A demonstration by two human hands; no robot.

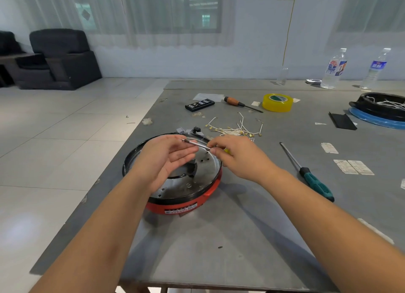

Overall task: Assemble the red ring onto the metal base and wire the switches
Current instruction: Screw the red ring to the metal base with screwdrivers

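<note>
I take the round metal base (203,172) with its black rim, sitting at the left edge of the grey tabletop (241,238), as my landmark. The red plastic ring (210,194) already wraps its lower outside, so seating the ring looks done or nearly so, though I cannot tell whether it is fastened.

Above the left half of the base, my left hand (163,161) hovers palm up, its grip loose and wide, fingertips just steadying the tip end of a slim silver screwdriver bit (196,144). Above the right half, my right hand (238,156) pinches the other end of that bit in a narrow grip; something yellow (228,151) shows under my fingers, but I cannot tell what it is.

Just beyond the base lie small black switches (196,129), and beyond it to the right a scatter of short white wires with brass terminals (236,128). Right of the base lies a teal-handled screwdriver (306,172).

I judge I am readying a tool: next I need the bit fitted, then the wires brought to the switch tabs.
</note>
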